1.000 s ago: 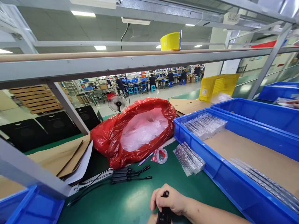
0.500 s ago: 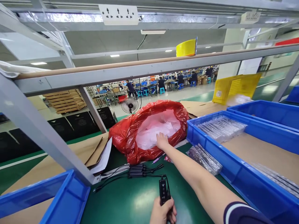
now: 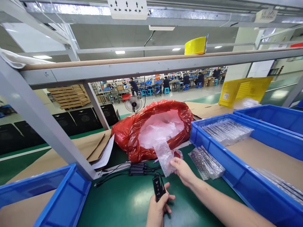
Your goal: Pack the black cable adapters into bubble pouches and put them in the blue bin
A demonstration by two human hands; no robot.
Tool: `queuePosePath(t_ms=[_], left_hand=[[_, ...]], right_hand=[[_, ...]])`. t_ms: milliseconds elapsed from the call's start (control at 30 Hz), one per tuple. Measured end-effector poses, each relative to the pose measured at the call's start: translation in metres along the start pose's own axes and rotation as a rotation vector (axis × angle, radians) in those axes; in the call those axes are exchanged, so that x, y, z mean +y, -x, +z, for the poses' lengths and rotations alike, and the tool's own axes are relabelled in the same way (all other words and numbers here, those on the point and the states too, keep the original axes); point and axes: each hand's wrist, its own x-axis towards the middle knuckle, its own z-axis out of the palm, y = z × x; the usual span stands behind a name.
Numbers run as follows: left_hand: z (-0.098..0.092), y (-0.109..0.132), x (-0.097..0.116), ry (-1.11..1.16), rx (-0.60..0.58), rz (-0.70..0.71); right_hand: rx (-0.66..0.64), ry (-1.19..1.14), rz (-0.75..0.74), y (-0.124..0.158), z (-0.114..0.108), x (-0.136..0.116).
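Note:
My left hand (image 3: 160, 205) grips a black cabled controller (image 3: 158, 188) with small buttons, its thumb laid along the lower part. Just to the right, my right hand (image 3: 183, 170) pinches the edge of a clear bubble-wrap bag (image 3: 164, 156), which hangs above the green tabletop. Behind it a red plastic bag (image 3: 132, 138) lies open towards me, filled with translucent bubble-wrap bags (image 3: 151, 129). On the table, left of my hands, several black cabled units (image 3: 137, 169) lie side by side. A few wrapped packets (image 3: 207, 162) rest to the right of my right hand.
A blue bin (image 3: 222, 167) on the right holds rows of wrapped packets (image 3: 227, 130) on cardboard. Another blue bin (image 3: 78, 189) stands at lower left, beside a grey frame post (image 3: 54, 123). Cardboard sheets (image 3: 100, 148) and white paper lie behind it. A shelf rail (image 3: 151, 69) crosses above.
My right hand has come out of the red bag and back towards me, now with a bubble-wrap bag. My left hand has shifted slightly left, tilting the controller, with some fingers spread.

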Motion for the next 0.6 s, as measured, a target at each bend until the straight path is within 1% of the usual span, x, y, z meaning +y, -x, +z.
queuePosePath(t_ms=[33,67,133,167,233,333,400,433,467,500,533,600], left_hand=[[0.001,0.002,0.001,-0.016,0.006,0.015],[0.002,0.004,0.002,-0.039,0.010,0.026],[0.003,0.007,0.004,-0.112,0.009,0.034],[0.003,0.008,0.006,-0.151,0.007,0.037],[0.003,0.010,0.009,-0.216,-0.008,0.039],[0.002,0.010,0.012,-0.267,-0.048,0.003],[0.003,0.009,0.014,-0.252,-0.064,-0.020],[0.003,0.009,0.014,-0.225,-0.064,-0.029],[0.004,0.010,0.015,-0.193,-0.063,-0.038],[0.005,0.010,0.015,-0.162,-0.066,-0.047],[0.006,0.011,0.015,-0.136,-0.079,-0.065],[0.008,0.013,0.015,-0.111,-0.150,-0.140]], right_hand=[[-0.035,-0.280,0.039,0.016,0.003,0.007],[-0.076,-0.471,0.091,0.029,0.004,0.012],[-0.186,-0.707,0.178,0.043,0.002,0.019],[-0.246,-0.739,0.207,0.045,-0.001,0.020],[-0.352,-0.727,0.231,0.043,-0.011,0.020],[-0.459,-0.619,0.239,0.034,-0.029,0.021],[-0.535,-0.520,0.223,0.030,-0.039,0.022],[-0.543,-0.493,0.206,0.028,-0.043,0.023],[-0.520,-0.490,0.187,0.027,-0.045,0.023],[-0.462,-0.511,0.168,0.026,-0.047,0.024],[-0.372,-0.551,0.150,0.025,-0.047,0.024],[-0.182,-0.654,0.126,0.024,-0.045,0.023]])
